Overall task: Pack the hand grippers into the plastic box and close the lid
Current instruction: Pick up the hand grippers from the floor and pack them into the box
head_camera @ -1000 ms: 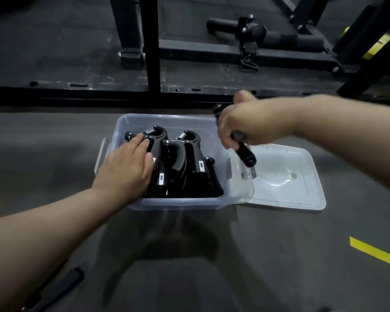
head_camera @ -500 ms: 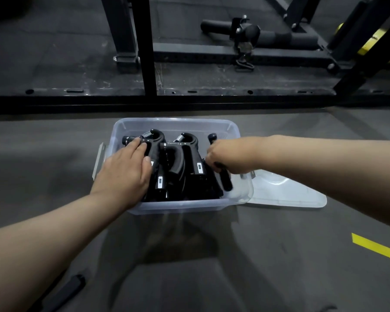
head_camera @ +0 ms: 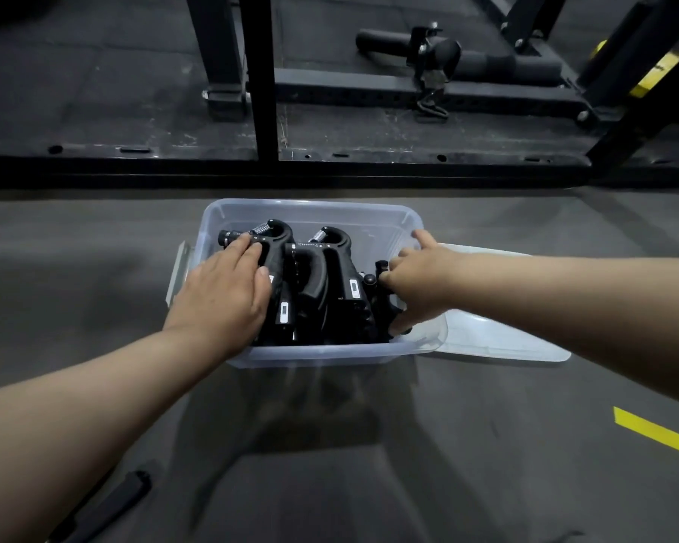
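I'm pressing my left hand [head_camera: 228, 291] flat on the hand grippers [head_camera: 318, 284] inside the plastic box [head_camera: 310, 208], my right hand [head_camera: 420, 284] gripping the rightmost gripper [head_camera: 381, 267] there; the lid [head_camera: 506, 342] is lying just right

Bare left hand [head_camera: 228, 295], bare right hand [head_camera: 422, 284], forearms [head_camera: 95, 405] uncovered to the frame edges

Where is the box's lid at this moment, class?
In the head view the clear lid lies flat on the floor, immediately right of the plastic box, partly hidden beneath the person's right forearm.
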